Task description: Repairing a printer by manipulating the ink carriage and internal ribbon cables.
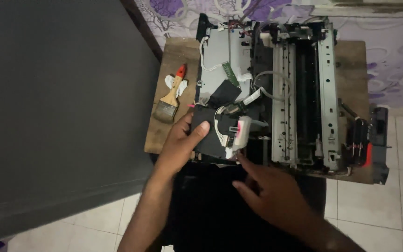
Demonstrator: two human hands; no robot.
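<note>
A stripped-down printer (299,93) with bare metal rails and cables lies on a small wooden table (350,60). My left hand (183,142) grips a black box-shaped part (211,137) at the printer's near left corner, thumb on top. My right hand (269,191) reaches from below, its index finger touching a white and pink connector piece (239,135) with white wires on that black part. The right hand holds nothing.
A paintbrush (170,100) with a wooden handle and red tip lies on the table's left side beside a white scrap. A black and red part (369,140) sits at the table's right edge. A large grey surface (57,107) fills the left. White floor tiles lie below.
</note>
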